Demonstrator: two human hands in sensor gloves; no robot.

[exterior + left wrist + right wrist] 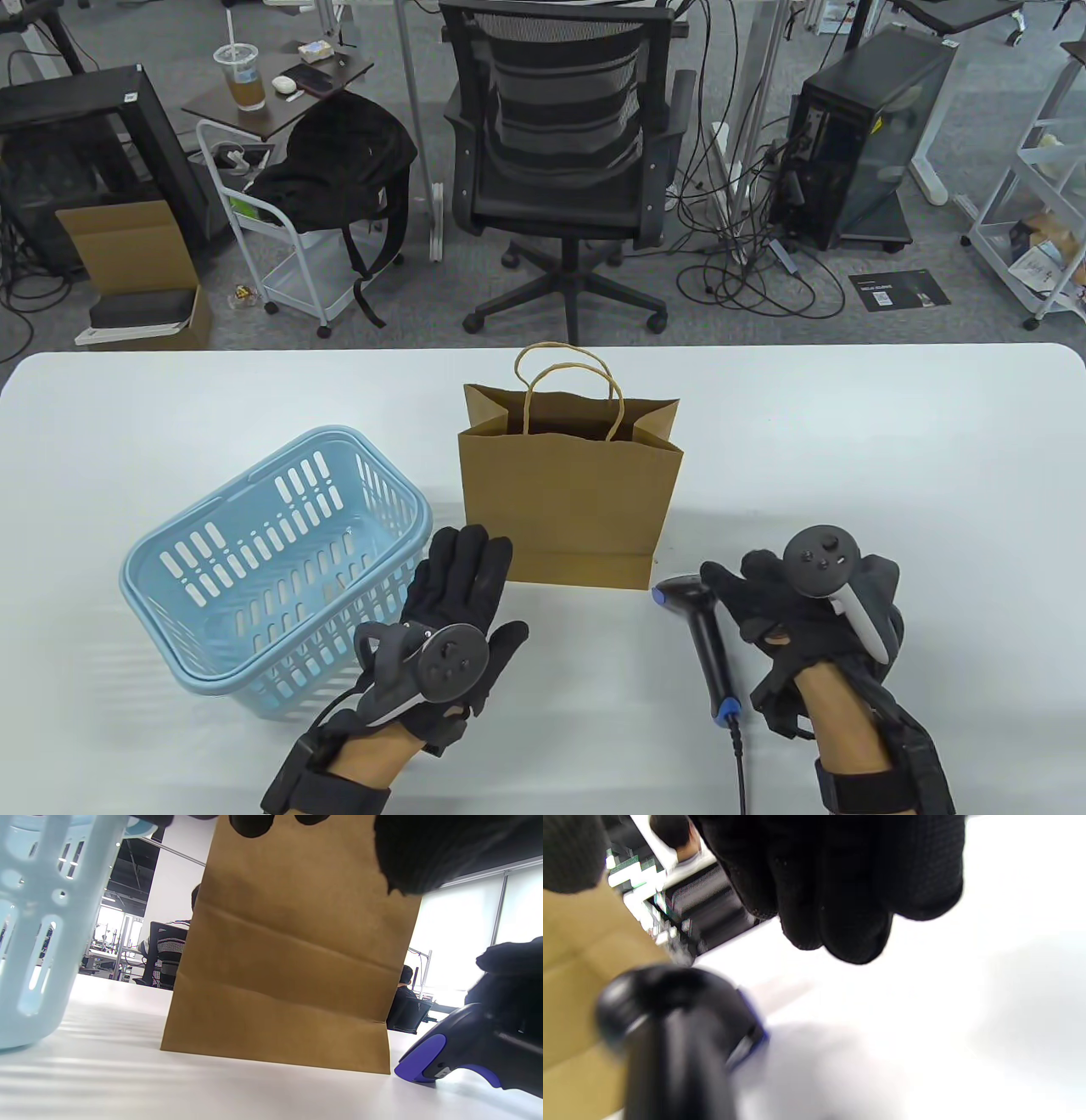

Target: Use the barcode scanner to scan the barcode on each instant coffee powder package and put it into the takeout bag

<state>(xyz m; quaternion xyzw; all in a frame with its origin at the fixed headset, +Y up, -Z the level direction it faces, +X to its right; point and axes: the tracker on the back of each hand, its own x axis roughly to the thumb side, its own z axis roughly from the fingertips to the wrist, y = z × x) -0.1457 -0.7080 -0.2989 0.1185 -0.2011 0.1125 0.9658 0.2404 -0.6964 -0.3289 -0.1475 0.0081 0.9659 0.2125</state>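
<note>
The brown paper takeout bag (568, 501) stands upright and open at the table's middle; its inside is hidden. My left hand (492, 586) lies flat with straight fingers between the bag and the light blue basket (271, 569), holding nothing. The black barcode scanner (708, 637) with blue trim lies on the table right of the bag, head towards it. My right hand (738, 586) hovers just beside the scanner's head with its thumb near it. In the right wrist view its fingers (840, 891) hang loosely above the table, apart from the scanner (670, 1035). No coffee package shows in any view.
The basket's slotted inside looks bare. The scanner's cable (741, 764) runs off the table's near edge. Beyond the white table (891, 441) stand an office chair (564, 170), a trolley and a computer tower. The left wrist view shows the bag (288, 976) between basket (34, 921) and scanner (458, 1052).
</note>
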